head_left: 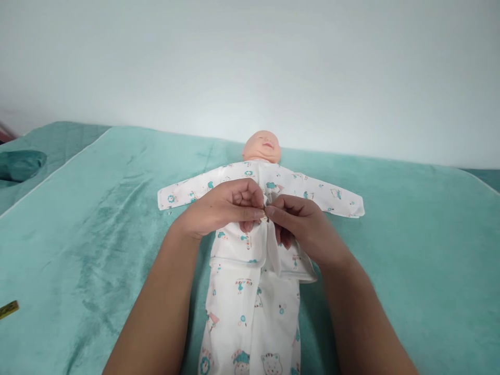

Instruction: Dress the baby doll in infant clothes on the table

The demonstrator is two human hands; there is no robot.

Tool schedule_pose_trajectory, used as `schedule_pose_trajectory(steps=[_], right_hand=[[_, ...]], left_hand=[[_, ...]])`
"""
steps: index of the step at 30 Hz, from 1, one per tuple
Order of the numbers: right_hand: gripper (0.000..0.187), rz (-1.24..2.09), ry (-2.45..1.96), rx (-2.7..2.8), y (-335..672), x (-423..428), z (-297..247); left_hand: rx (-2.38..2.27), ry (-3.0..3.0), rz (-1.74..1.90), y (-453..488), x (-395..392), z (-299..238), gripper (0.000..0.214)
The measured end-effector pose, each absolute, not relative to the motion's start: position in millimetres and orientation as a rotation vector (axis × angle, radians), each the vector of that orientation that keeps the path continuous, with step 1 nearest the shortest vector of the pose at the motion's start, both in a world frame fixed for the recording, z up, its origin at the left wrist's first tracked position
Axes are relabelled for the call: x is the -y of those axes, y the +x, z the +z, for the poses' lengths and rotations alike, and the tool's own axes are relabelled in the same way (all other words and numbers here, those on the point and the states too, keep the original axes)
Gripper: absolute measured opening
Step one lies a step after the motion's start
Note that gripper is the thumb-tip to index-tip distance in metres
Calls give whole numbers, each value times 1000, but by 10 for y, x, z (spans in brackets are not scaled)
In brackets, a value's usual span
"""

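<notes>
A baby doll (pixel 262 147) lies on its back, dressed in a white printed baby shirt (pixel 234 245) and matching printed pants (pixel 250 317). The shirt's sleeves stretch out to both sides. At the middle of the shirt front, my left hand (pixel 234 205) pinches one front edge between thumb and fingers. Close against it, my right hand (pixel 297 219) pinches the facing edge, and the thumbs almost meet. Below the hands the two front panels hang apart, the right one lifted a little. What lies between the fingertips is mostly covered.
A teal plush cloth (pixel 97 234) with white edging lies under the doll. Behind it rises a plain pale wall (pixel 250 62). A small yellow and black strip (pixel 8 309) lies at the left edge. Farther left is a darker teal padded surface (pixel 58 138).
</notes>
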State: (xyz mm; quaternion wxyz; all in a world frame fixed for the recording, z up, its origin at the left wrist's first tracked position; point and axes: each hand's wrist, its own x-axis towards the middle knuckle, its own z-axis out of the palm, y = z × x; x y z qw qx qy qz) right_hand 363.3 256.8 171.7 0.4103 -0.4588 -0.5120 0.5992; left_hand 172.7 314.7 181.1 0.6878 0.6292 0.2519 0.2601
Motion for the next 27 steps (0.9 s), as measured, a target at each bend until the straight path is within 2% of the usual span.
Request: schedule_pose_trajectory(steps=[11, 17, 27], right_hand=[[34, 1582, -1100, 1301, 3698, -2580, 1678], [16, 1585, -1056, 1360, 3720, -2583, 1678], [20, 1414, -1203, 1449, 3618, -2520, 1719]], left_hand=[[-590, 1421, 560, 1729, -3155, 1819, 11], [-599, 1423, 561, 1717, -3164, 1812, 10], [-701, 1442, 529, 1712, -3136, 1866, 14]])
